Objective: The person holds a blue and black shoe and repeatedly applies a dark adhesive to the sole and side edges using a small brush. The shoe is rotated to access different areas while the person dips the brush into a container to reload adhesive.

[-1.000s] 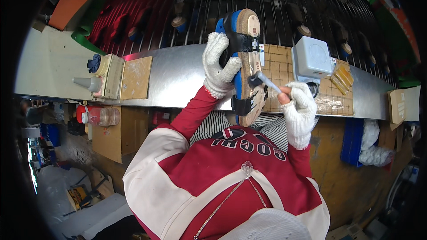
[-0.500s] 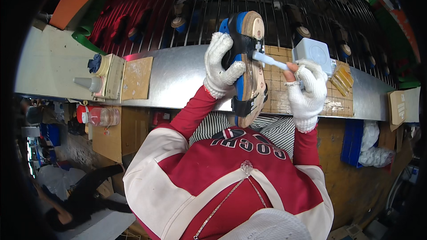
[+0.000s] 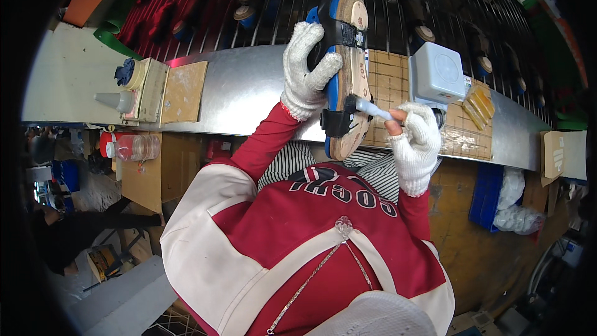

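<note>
My left hand [image 3: 308, 65], gloved, is clamped around a shoe [image 3: 345, 74] held sole-up at 12 o'clock over the metal bench [image 3: 242, 90]. My right hand [image 3: 415, 140], gloved, pinches a small white brush [image 3: 373, 109] at 3 o'clock of the shoe, tip touching the sole. Grey box [image 3: 437, 74] sits at 1 o'clock.

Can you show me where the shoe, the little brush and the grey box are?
shoe [image 3: 348, 81], head view, on its tan sole.
brush [image 3: 373, 109], head view, on its white handle.
grey box [image 3: 437, 74], head view, on its top face.
</note>
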`<state>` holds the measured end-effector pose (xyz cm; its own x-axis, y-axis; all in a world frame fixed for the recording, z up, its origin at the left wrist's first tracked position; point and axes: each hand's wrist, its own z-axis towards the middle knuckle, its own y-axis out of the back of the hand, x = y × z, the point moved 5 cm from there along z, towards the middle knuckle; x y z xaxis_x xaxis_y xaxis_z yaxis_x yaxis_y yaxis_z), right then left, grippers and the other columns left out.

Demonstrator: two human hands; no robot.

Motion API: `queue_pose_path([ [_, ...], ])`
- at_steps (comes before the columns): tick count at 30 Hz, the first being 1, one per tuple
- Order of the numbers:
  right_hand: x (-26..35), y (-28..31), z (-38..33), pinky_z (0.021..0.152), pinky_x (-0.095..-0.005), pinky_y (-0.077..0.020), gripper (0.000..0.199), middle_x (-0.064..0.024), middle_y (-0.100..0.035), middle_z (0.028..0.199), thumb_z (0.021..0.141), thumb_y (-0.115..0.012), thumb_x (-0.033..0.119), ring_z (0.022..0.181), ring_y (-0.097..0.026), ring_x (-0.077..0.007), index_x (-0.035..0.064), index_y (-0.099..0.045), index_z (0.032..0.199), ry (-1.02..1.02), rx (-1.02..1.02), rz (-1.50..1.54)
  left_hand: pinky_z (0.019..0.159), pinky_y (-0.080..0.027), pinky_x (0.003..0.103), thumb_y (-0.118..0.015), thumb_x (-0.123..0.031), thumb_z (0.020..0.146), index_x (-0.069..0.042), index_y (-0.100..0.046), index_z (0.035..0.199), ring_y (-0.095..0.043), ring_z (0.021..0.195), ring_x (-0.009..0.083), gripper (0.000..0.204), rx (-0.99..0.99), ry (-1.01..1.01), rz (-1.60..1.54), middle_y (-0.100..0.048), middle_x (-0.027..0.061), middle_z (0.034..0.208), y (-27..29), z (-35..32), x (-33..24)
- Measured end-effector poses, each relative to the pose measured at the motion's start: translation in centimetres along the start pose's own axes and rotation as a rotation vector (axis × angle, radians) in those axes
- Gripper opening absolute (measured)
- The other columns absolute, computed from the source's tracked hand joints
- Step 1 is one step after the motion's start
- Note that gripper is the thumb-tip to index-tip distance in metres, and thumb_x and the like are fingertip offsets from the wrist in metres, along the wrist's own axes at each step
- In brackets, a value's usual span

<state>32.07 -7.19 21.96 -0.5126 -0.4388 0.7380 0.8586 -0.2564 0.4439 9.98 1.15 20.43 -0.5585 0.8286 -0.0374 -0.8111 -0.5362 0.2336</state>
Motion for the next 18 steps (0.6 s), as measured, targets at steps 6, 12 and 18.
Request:
queue_pose_path([
  [6,-0.4,0.5,1.0,0.068,-0.0280,-0.0524,0.018,-0.0095,-0.065,0.100,0.080,-0.081,0.008,0.086,-0.063,-0.0184,-0.0005,-0.074,0.094,0.042,-0.026,0.242,0.106,-0.043,0.058,-0.085,-0.023,0.073,-0.020,-0.056,0.134,-0.053,0.125,0.0414,0.068,-0.023,0.012,0.004,-0.050,0.0193,0.134,-0.9,0.6,-0.5],
  [12,-2.0,-0.7,1.8,0.065,-0.0231,-0.0475,0.017,-0.0061,-0.060,0.098,0.090,-0.073,0.010,0.078,-0.058,-0.0108,-0.0046,-0.071,0.100,-0.270,-0.061,0.274,0.100,-0.048,0.051,-0.081,-0.009,0.074,-0.017,-0.058,0.132,-0.056,0.120,0.0391,0.063,-0.007,0.111,0.051,-0.052,0.0188,0.130,-1.6,0.9,-0.9],
  [18,-0.6,-0.5,-1.6,0.066,-0.0235,-0.0461,0.018,-0.0061,-0.058,0.096,0.090,-0.072,0.009,0.081,-0.056,-0.0107,-0.0064,-0.071,0.100,-0.422,0.038,0.431,0.084,-0.053,0.044,-0.077,-0.003,0.070,-0.014,-0.061,0.131,-0.061,0.101,0.0371,0.064,0.036,0.220,0.113,-0.055,0.0195,0.121,-1.0,-0.1,-0.2],
])
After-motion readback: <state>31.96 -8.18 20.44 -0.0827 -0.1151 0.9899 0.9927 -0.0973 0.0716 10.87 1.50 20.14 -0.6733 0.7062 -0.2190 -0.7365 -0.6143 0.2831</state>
